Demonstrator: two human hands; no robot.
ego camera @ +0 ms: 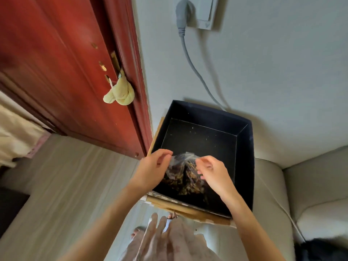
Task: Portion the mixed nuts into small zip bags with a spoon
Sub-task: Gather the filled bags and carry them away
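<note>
A clear zip bag [183, 173] of mixed nuts sits low inside the dark open box [244, 147], near its front wall. The left hand [153, 167] and right hand [211, 171] each pinch its top edge.

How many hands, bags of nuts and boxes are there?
Hands: 2, left hand and right hand
Bag of nuts: 1
Dark box: 1
Total: 4
</note>
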